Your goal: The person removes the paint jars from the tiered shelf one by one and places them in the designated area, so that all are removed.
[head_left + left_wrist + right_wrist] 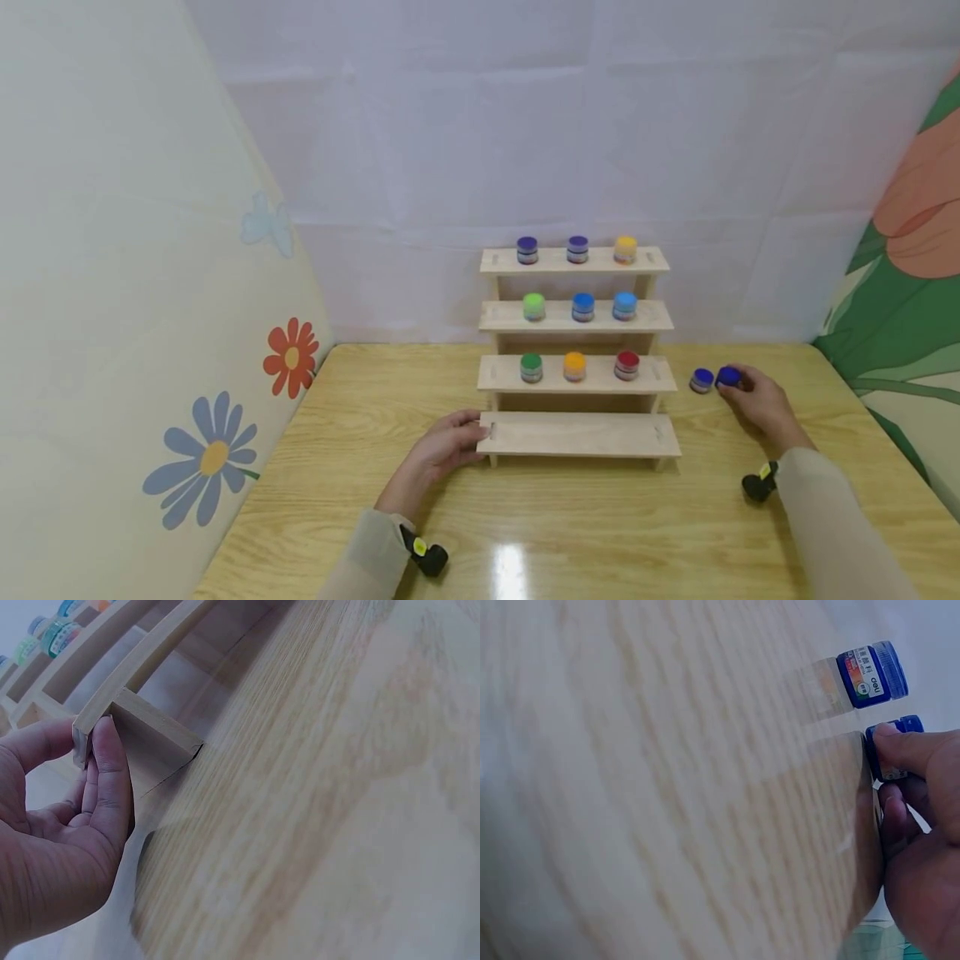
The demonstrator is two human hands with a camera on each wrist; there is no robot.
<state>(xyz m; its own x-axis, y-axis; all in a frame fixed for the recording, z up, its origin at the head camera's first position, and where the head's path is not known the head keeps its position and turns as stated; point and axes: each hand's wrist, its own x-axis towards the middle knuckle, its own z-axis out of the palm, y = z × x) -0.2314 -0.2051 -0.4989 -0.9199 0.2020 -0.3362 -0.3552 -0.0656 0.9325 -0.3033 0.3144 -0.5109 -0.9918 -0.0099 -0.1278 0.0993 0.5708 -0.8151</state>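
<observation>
A tiered wooden display rack (577,435) stands on the table, with small paint jars on its three upper tiers. My left hand (444,446) pinches the left end of the bottom tier; in the left wrist view its thumb and fingers (111,780) close on the board's edge (94,720). To the right of the rack, my right hand (761,404) grips a dark blue paint jar (728,377) between thumb and fingers. Just left of it stands another blue paint jar (701,381), labelled, seen also in the right wrist view. The bottom tier bears no jars.
The top tier holds two purple-blue jars and a yellow-orange jar (625,249). On the second are a light green jar (533,307) and two blue ones. The third has green, orange and red jars (627,365). A white cloth (420,167) hangs behind the wooden table (360,400).
</observation>
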